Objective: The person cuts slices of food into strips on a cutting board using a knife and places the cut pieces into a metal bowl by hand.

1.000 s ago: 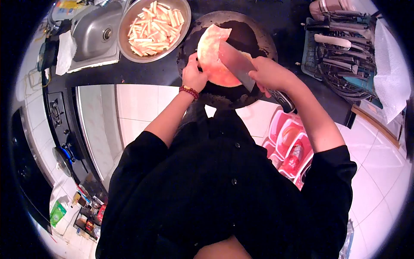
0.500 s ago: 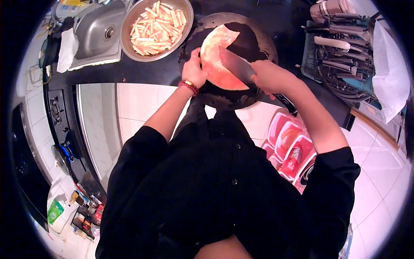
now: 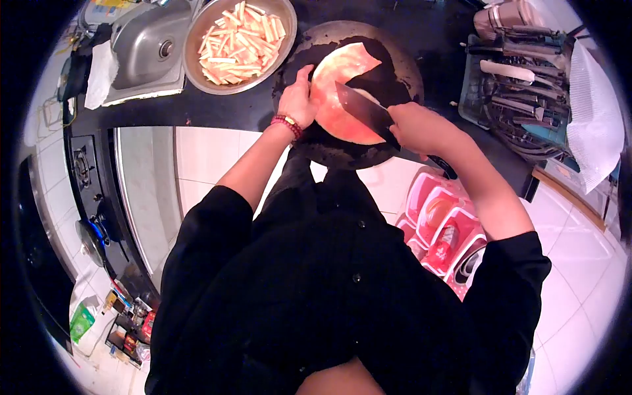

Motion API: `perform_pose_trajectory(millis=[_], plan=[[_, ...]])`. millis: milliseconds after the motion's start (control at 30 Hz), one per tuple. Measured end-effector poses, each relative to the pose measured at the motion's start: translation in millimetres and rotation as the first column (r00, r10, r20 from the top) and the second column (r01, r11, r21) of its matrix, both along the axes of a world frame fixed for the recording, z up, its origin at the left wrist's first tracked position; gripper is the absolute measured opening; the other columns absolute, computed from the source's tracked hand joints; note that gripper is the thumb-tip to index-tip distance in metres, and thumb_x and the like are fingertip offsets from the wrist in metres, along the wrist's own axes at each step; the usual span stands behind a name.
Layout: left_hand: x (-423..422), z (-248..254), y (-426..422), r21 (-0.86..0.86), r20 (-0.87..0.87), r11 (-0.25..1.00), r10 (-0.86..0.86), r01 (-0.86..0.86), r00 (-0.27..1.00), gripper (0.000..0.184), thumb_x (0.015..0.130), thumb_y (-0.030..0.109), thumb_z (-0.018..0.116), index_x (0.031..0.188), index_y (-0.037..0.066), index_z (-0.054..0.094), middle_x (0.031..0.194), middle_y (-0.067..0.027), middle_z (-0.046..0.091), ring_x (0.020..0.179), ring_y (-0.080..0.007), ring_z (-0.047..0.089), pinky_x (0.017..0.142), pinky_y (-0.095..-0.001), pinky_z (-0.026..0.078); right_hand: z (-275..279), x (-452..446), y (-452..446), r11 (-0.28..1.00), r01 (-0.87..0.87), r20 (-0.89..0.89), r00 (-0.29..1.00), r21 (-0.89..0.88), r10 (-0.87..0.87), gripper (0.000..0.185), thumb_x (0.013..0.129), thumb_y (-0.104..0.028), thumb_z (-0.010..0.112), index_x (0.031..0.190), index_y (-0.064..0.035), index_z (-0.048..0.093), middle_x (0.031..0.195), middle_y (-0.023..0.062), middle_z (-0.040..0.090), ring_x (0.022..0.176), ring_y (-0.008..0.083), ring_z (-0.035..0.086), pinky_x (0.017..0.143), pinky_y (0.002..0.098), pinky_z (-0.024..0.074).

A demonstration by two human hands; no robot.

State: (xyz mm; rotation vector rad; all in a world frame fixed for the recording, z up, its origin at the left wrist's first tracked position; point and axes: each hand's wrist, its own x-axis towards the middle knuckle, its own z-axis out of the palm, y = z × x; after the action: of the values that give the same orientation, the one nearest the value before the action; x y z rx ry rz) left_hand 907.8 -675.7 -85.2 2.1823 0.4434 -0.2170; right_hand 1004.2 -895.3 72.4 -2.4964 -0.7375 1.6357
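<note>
A curved piece of watermelon rind (image 3: pixel 336 99) with pale pink flesh facing up lies on a dark, wet round board (image 3: pixel 411 72). My left hand (image 3: pixel 297 104) is at its left edge, fingers pointing away from me and the thumb side against the rind. How far the fingers curl under the edge is hidden. In my right hand (image 3: pixel 419 129) is a broad-bladed kitchen knife (image 3: pixel 362 110). Its blade slants across the rind's inner curve, the tip over the flesh. The dark handle shows below my right wrist.
A metal bowl (image 3: pixel 287 60) of cut pale strips stands left of the board, beside a steel sink (image 3: pixel 141 62). At right is a rack of utensils (image 3: pixel 526 85). Pink bins (image 3: pixel 441 230) stand below the counter; a stove (image 3: pixel 85 164) is at far left.
The rind has shifted slightly right and turned a little. My left hand's fingers have moved up and look straighter. The knife has moved slightly right and toward me.
</note>
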Motion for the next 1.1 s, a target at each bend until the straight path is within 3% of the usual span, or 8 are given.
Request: perform_pose_trajectory(millis=[133,233,367,467,533,633,833,1100], plan=[[-1.2,-3.8,1.5,0.02,-0.005,0.999,-0.034,0.034,0.999,0.065,0.085,0.012,0.065,0.143,0.006,0.038,0.096,-0.0184,0.07,0.092,-0.0398,0.067,0.084,-0.0469,0.052,13.0,1.0,10.3,0.993,-0.11,0.054,0.992,-0.032,0.111,0.02,0.094,-0.012,0.051,0.1,0.0046,0.06,0.079,0.0226,0.068,0.058,0.0321,0.069,0.065,0.0452,0.0546],[-12.2,-8.4,-2.6,-0.011,0.015,0.999,0.043,-0.042,0.999,0.074,0.079,0.01,0.073,0.144,0.006,0.038,0.1,-0.0151,0.071,0.083,-0.0284,0.072,0.076,-0.0384,0.057,30.1,2.6,19.0,0.991,-0.135,0.078,0.988,0.008,0.134,0.02,0.09,-0.01,0.054,0.102,0.0041,0.062,0.082,0.0228,0.069,0.067,0.034,0.07,0.069,0.0462,0.0551],[-45.0,-14.6,-17.1,-0.144,0.109,0.943,0.316,-0.299,0.942,0.071,0.076,0.016,0.081,0.132,-0.001,0.042,0.09,-0.013,0.073,0.08,-0.0263,0.073,0.073,-0.0369,0.058,-0.2,-5.7,2.2,0.929,-0.361,0.277,0.904,0.088,0.325,0.023,0.083,-0.005,0.056,0.103,0.0028,0.063,0.089,0.0226,0.07,0.082,0.0383,0.071,0.072,0.0475,0.0559],[-68.4,-24.5,-30.5,-0.362,-0.238,0.828,0.363,-0.429,0.901,0.05,0.078,0.013,0.08,0.115,-0.003,0.049,0.087,-0.0129,0.072,0.075,-0.0195,0.071,0.062,-0.0331,0.058,-5.6,-24.7,-4.6,0.946,-0.316,0.288,0.914,0.066,0.285,0.017,0.081,-0.005,0.057,0.094,0.0008,0.067,0.09,0.0219,0.071,0.083,0.0384,0.071,0.074,0.0479,0.0571],[-69.7,-2.1,-45.3,-0.543,-0.547,0.511,0.386,-0.666,0.743,0.043,0.082,0.008,0.076,0.114,-0.003,0.05,0.09,-0.0139,0.07,0.072,-0.0208,0.071,0.06,-0.0305,0.059,-8.4,-38.3,-10.9,0.951,-0.294,0.337,0.908,0.09,0.249,0.015,0.083,-0.007,0.057,0.082,-0.0007,0.07,0.083,0.0214,0.072,0.08,0.0378,0.072,0.073,0.048,0.0577],[-66.7,4.7,-58.5,-0.564,-0.59,0.507,0.306,-0.652,0.748,0.037,0.088,0.011,0.072,0.115,-0.003,0.051,0.099,-0.014,0.069,0.082,-0.022,0.073,0.065,-0.032,0.06,-7.1,-49.2,-16.0,0.963,-0.23,0.321,0.93,0.138,0.176,0.022,0.081,-0.002,0.054,0.102,-0.0007,0.053,0.076,0.0208,0.068,0.072,0.0398,0.068,0.066,0.0514,0.0536],[-63.5,-14.9,-68.6,-0.439,-0.384,0.64,0.5,-0.63,0.776,0.015,0.081,0.0,0.068,0.094,-0.003,0.06,0.088,-0.0132,0.071,0.071,-0.0232,0.073,0.054,-0.0319,0.06,-1.6,-30.8,-7.5,0.936,-0.338,0.356,0.89,0.098,0.284,0.012,0.083,-0.007,0.055,0.086,0.0,0.065,0.082,0.0214,0.07,0.077,0.0396,0.071,0.071,0.05,0.0569],[-61.9,-11.1,-62.6,-0.383,-0.297,0.746,0.458,-0.544,0.838,0.017,0.077,0.001,0.069,0.092,-0.004,0.061,0.078,-0.0129,0.069,0.062,-0.022,0.072,0.05,-0.0325,0.059,7.4,-0.5,15.6,0.887,-0.46,0.286,0.856,0.04,0.431,0.021,0.083,-0.005,0.057,0.103,-0.0001,0.058,0.088,0.0202,0.068,0.085,0.0389,0.068,0.075,0.0486,0.054]])
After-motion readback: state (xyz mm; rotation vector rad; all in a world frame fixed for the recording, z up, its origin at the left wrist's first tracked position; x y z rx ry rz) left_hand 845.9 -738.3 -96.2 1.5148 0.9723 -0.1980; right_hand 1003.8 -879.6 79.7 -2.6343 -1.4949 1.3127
